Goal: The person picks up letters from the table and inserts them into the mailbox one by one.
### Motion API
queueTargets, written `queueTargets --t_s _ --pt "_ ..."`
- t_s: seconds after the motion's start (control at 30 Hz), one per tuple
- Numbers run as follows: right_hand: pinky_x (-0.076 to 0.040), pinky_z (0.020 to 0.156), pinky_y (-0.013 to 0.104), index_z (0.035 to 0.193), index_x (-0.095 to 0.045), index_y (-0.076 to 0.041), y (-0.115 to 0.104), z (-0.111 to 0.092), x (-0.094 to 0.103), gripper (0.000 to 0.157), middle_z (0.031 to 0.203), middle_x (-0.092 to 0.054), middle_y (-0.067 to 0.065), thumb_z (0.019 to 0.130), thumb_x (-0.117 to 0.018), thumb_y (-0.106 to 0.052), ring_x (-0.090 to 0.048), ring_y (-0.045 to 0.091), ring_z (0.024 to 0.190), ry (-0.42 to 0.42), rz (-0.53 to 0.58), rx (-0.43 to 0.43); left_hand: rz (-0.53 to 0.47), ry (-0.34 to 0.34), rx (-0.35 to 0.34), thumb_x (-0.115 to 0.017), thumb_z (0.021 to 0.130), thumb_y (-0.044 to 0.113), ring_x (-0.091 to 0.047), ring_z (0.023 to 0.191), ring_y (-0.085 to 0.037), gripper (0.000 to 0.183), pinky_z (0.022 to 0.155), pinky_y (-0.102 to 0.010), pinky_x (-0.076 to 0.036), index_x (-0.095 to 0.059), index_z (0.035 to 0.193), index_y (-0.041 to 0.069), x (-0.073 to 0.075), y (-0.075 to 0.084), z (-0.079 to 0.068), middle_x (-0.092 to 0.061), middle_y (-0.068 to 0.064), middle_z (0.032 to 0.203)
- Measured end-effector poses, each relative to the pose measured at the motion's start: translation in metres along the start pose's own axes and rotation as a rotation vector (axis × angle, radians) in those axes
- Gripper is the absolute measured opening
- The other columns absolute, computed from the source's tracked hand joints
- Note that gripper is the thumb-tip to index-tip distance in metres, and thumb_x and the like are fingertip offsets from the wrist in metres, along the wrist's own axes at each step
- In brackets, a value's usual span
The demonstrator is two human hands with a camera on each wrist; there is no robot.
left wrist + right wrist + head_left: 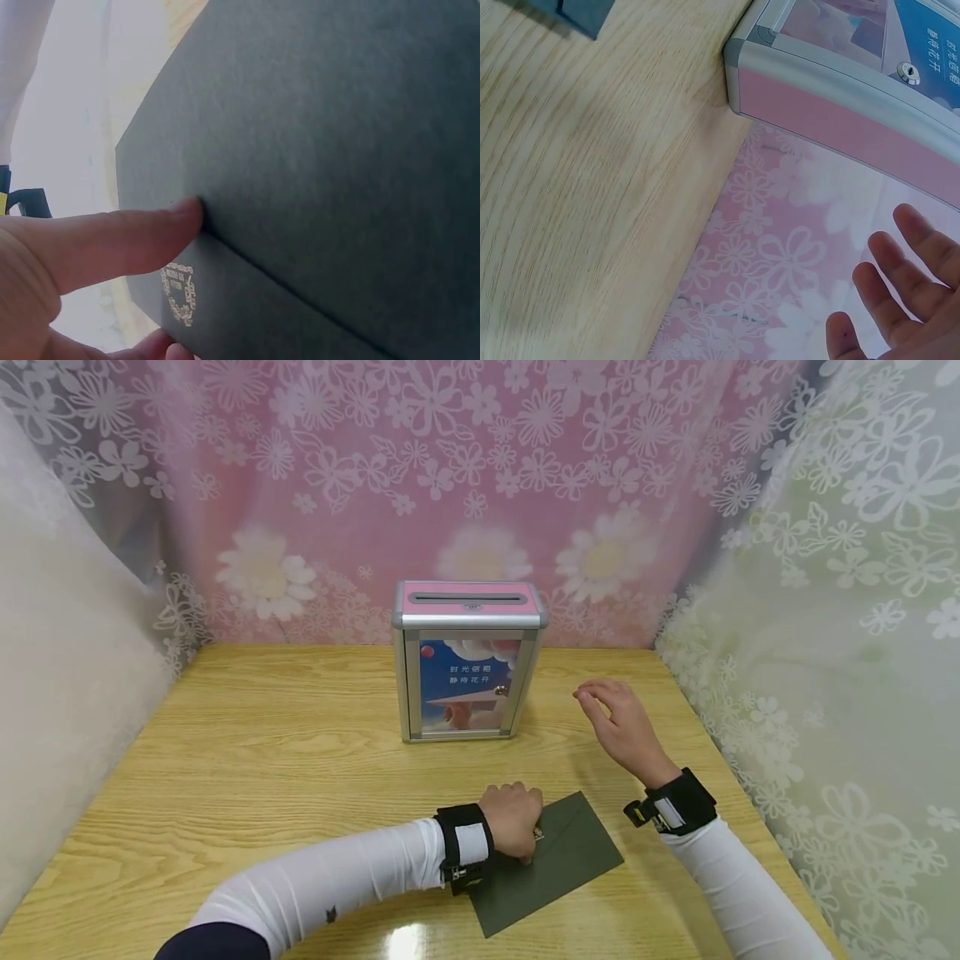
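Observation:
A dark green envelope with a small gold emblem is in my left hand, low in the head view. The left wrist view shows the thumb across the envelope's face beside the flap's edge, with other fingertips at its border, pinching it. My right hand is held in the air right of the mailbox, holding nothing. In the right wrist view its fingers are spread and loosely bent, apart from the mailbox's pink side.
The silver-framed mailbox stands upright towards the back of the wooden table, with a slot in its pink top and a lock on its front door. Flowered curtains close in the back and both sides.

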State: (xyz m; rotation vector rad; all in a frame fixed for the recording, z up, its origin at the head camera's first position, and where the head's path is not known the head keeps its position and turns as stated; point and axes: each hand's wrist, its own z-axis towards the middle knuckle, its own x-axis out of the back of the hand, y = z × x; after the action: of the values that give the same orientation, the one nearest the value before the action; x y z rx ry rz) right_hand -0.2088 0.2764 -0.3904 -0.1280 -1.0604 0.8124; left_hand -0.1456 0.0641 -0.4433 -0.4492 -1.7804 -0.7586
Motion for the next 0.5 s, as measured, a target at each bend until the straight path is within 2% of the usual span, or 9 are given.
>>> queueTargets --t_s 0.23,0.37,0.5 --pt "-0.039 0.091 0.056 0.107 -0.068 -0.004 0.0 0.002 0.002 0.027 0.115 -0.061 0.014 0.1 -0.049 -0.023 -0.047 0.027 0.111 0.002 0.007 -0.003 -0.082 0.018 -0.007 -0.089 0.059 0.029 -0.048 0.068 -0.013 0.056 0.053 -0.03 -0.042 -0.055 0.102 0.015 0.0 -0.004 -0.001 -0.055 0.001 0.083" --pt "-0.039 0.091 0.055 0.107 -0.068 -0.006 0.003 0.002 0.003 0.026 0.115 -0.061 0.012 0.1 -0.049 -0.022 -0.047 0.026 0.111 0.002 -0.002 0.014 -0.26 -0.006 -0.011 -0.087 0.063 0.019 -0.049 0.058 -0.012 0.061 0.045 -0.027 -0.039 -0.046 0.108 0.013 -0.003 -0.009 -0.004 -0.056 0.003 0.077" --pt "-0.04 0.091 0.055 0.108 -0.068 -0.006 0.007 0.001 0.004 0.026 0.115 -0.061 0.011 0.1 -0.05 -0.023 -0.047 0.025 0.111 -0.001 -0.01 0.015 -0.472 -0.019 -0.038 -0.083 0.069 0.009 -0.043 0.049 -0.013 0.065 0.043 -0.027 -0.033 -0.038 0.115 0.014 -0.006 -0.02 -0.008 -0.051 0.002 0.067"
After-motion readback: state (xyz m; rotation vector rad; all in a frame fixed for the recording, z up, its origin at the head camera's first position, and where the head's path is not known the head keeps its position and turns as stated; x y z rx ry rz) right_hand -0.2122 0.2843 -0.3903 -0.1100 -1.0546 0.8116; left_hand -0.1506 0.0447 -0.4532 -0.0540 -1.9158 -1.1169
